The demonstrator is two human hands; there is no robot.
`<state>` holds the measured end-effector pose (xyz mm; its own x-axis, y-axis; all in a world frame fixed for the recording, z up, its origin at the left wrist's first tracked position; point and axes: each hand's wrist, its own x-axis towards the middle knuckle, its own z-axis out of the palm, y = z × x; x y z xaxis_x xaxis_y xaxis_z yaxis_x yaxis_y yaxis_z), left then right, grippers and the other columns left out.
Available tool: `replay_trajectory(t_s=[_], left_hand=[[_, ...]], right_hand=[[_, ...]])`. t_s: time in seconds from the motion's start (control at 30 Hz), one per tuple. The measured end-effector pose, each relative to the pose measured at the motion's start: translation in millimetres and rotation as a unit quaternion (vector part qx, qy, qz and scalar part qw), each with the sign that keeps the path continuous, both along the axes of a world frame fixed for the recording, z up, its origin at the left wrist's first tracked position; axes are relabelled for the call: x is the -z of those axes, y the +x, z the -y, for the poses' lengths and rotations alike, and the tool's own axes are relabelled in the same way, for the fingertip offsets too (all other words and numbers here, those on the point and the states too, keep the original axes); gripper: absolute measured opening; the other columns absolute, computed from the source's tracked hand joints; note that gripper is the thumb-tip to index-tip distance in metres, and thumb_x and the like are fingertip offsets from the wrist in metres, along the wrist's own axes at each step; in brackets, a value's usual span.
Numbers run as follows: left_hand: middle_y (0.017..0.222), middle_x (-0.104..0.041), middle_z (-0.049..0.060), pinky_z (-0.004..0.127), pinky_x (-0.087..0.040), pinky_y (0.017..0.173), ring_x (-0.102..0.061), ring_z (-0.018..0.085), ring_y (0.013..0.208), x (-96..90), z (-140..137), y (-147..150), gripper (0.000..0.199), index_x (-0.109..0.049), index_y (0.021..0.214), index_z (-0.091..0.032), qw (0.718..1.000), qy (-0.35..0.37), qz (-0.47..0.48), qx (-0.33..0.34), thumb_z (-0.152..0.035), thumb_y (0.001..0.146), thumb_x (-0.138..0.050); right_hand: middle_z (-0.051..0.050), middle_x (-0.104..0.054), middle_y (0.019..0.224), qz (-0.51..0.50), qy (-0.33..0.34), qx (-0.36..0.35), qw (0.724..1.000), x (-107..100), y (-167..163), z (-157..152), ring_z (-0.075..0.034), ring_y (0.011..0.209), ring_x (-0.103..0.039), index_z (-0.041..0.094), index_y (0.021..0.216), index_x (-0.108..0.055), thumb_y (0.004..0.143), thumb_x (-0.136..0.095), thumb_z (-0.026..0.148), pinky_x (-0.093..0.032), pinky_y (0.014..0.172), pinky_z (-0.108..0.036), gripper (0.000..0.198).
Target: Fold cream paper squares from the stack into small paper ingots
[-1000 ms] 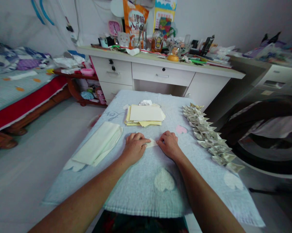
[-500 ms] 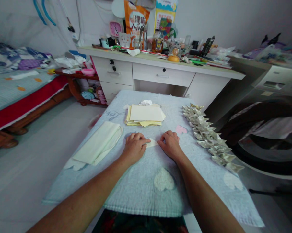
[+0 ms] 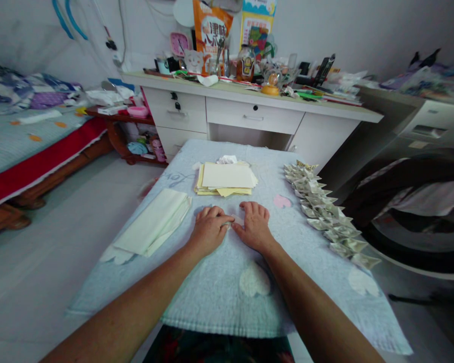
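between left hand (image 3: pixel 208 230) and right hand (image 3: pixel 255 227), small pale paper (image 3: pixel 238 220)

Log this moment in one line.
left hand: on small paper | right hand: thumb at same paper | paper stack: beyond hands | folded pieces: right side

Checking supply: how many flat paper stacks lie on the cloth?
2: the cream stack at the far middle, the pale green stack left of the left hand.
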<state>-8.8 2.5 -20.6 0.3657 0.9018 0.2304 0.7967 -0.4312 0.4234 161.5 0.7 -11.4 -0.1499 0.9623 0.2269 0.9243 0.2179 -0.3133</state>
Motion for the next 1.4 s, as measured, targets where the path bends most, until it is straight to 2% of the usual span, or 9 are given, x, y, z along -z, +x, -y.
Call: replay_trajectory(t_s=[0.3, 0.63, 0.73, 0.83, 0.97, 1.03, 1.13, 1.27, 1.4], left_hand=[[0.102, -0.058, 0.003, 0.04, -0.034, 0.086, -0.045, 0.023, 0.099, -2.6, 0, 0, 0.03, -0.068, 0.108, -0.034, 1.0, -0.011, 0.003, -0.001, -0.022, 0.083, -0.057], [0.102, -0.058, 0.004, 0.04, -0.034, 0.087, -0.046, 0.023, 0.1, -2.7, 0, 0, 0.03, -0.069, 0.107, -0.034, 1.0, -0.015, 0.005, -0.001, -0.022, 0.082, -0.057], [0.103, -0.058, 0.004, 0.04, -0.034, 0.087, -0.046, 0.023, 0.101, -1.7, -1, 0, 0.031, -0.069, 0.108, -0.033, 1.0, -0.015, 0.006, 0.001, -0.022, 0.082, -0.056], [0.103, -0.058, 0.004, 0.04, -0.034, 0.087, -0.045, 0.023, 0.101, -0.8, -1, 0, 0.03, -0.069, 0.107, -0.033, 1.0, -0.015, 0.005, 0.0, -0.021, 0.082, -0.057], [0.103, -0.058, 0.003, 0.04, -0.034, 0.086, -0.045, 0.023, 0.101, -0.8, -1, -1, 0.031, -0.069, 0.107, -0.034, 1.0, -0.011, 0.003, 0.005, -0.021, 0.082, -0.057], [0.102, -0.058, 0.003, 0.039, -0.034, 0.086, -0.045, 0.023, 0.1, -1.6, -1, -1, 0.03, -0.069, 0.107, -0.034, 1.0, -0.009, -0.001, 0.007, -0.022, 0.083, -0.056], [0.101, -0.058, 0.003, 0.039, -0.034, 0.086, -0.045, 0.023, 0.1, -3.1, 0, -1, 0.028, -0.068, 0.106, -0.033, 1.0, -0.004, -0.004, 0.008, -0.022, 0.083, -0.055], [0.101, -0.059, 0.003, 0.038, -0.035, 0.087, -0.046, 0.023, 0.101, -5.1, -2, -2, 0.023, -0.066, 0.101, -0.027, 1.0, -0.004, 0.022, -0.007, -0.022, 0.08, -0.058], [0.095, -0.059, 0.003, 0.036, -0.036, 0.088, -0.049, 0.022, 0.098, -7.3, -5, -8, 0.012, -0.064, 0.089, -0.022, 0.998, -0.004, 0.042, -0.042, -0.021, 0.078, -0.058]], right_hand=[[-0.011, -0.048, 0.127, -0.02, -0.049, -0.007, 0.999, -2, 10, -3, -0.028, 0.114, -0.041, 0.022, 0.135, -0.037, 0.079, -0.06, 0.032, -0.028, 0.097, -0.042, 0.061], [-0.012, -0.047, 0.129, -0.009, -0.066, 0.015, 0.998, 2, 33, -9, -0.029, 0.116, -0.042, 0.025, 0.139, -0.034, 0.079, -0.059, 0.029, -0.03, 0.097, -0.043, 0.065], [-0.012, -0.048, 0.129, -0.029, -0.073, 0.013, 0.997, 0, 39, -10, -0.028, 0.116, -0.043, 0.024, 0.137, -0.036, 0.079, -0.056, 0.022, -0.031, 0.097, -0.043, 0.061], [-0.012, -0.052, 0.124, -0.083, -0.049, 0.012, 0.995, -5, 43, -10, -0.027, 0.113, -0.045, 0.019, 0.128, -0.045, 0.081, -0.052, 0.018, -0.034, 0.095, -0.042, 0.048], [-0.008, -0.06, 0.105, -0.165, 0.012, -0.066, 0.984, -11, 36, -8, -0.02, 0.1, -0.053, 0.018, 0.105, -0.057, 0.084, -0.045, 0.013, -0.04, 0.089, -0.034, 0.025], [-0.006, -0.063, 0.096, -0.172, -0.009, -0.13, 0.976, -12, 27, -5, -0.017, 0.09, -0.056, 0.019, 0.098, -0.06, 0.084, -0.044, 0.011, -0.042, 0.083, -0.03, 0.023], [-0.004, -0.064, 0.09, -0.151, -0.019, -0.175, 0.973, -10, 15, -2, -0.016, 0.087, -0.057, 0.019, 0.092, -0.063, 0.085, -0.046, 0.01, -0.041, 0.082, -0.028, 0.021], [-0.004, -0.064, 0.086, -0.11, -0.035, -0.197, 0.974, -8, 9, -1, -0.016, 0.087, -0.056, 0.018, 0.088, -0.065, 0.087, -0.049, 0.012, -0.04, 0.083, -0.028, 0.017], [-0.003, -0.063, 0.083, -0.096, -0.038, -0.195, 0.975, -7, 9, -1, -0.016, 0.085, -0.055, 0.018, 0.086, -0.064, 0.087, -0.048, 0.012, -0.038, 0.082, -0.027, 0.016]])
